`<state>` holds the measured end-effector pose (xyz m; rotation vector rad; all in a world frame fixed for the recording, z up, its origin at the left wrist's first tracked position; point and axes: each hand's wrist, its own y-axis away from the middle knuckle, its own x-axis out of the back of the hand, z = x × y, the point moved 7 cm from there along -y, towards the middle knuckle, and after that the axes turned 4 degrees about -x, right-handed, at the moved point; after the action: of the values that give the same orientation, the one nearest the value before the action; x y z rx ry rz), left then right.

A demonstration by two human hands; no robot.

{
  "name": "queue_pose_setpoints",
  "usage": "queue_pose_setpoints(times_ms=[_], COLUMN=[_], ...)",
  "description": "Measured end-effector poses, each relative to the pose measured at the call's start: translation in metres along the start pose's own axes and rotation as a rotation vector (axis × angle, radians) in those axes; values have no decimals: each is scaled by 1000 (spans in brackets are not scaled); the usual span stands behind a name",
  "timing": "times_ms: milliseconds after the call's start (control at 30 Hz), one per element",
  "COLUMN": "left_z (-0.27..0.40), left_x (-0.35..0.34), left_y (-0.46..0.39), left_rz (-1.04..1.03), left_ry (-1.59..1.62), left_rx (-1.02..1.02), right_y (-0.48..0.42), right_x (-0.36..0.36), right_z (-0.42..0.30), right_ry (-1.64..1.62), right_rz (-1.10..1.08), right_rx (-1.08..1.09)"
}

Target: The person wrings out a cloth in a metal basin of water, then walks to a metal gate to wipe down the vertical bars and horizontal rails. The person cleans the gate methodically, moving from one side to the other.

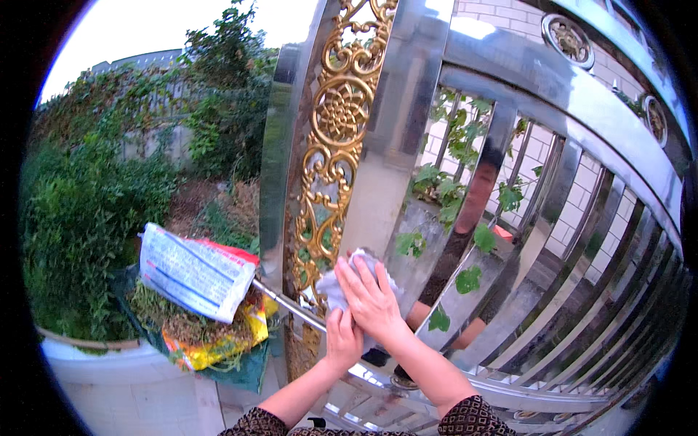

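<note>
My right hand (373, 302) presses flat, fingers pointing up, on a pale cloth (334, 288) against the polished metal post (371, 207) of a gate. Just below and left of it, my left hand (343, 335) has its fingers bent at the cloth's lower edge; whether it grips the cloth is hard to tell. Left of the cloth runs a gold-coloured scrollwork panel (341, 111). A metal bar (297, 309) passes slantwise by my left hand. The palms and part of the cloth are hidden.
Metal gate bars (551, 218) with vine leaves (484, 238) among them extend to the right. At the left, a printed plastic sack (193, 275) lies over dry plant matter (202, 329) and a yellow bag (223, 349). Green shrubs (82, 234) stand beyond.
</note>
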<state>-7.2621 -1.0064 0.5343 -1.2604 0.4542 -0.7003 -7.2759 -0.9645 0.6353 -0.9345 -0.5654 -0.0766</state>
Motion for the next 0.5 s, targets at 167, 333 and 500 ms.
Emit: queue_pose_setpoints(times_ms=[167, 333, 500], left_z=[-19, -7, -5], left_x=[8, -14, 37], left_y=[-40, -188, -326], left_rz=[3, 133, 307], left_ry=[63, 242, 175], left_rx=[-131, -272, -514], right_y=[-46, -140, -257], right_x=[4, 53, 109], right_z=[7, 91, 125], right_ry=[35, 252, 428], right_rz=[56, 274, 519], right_rx=[17, -100, -94])
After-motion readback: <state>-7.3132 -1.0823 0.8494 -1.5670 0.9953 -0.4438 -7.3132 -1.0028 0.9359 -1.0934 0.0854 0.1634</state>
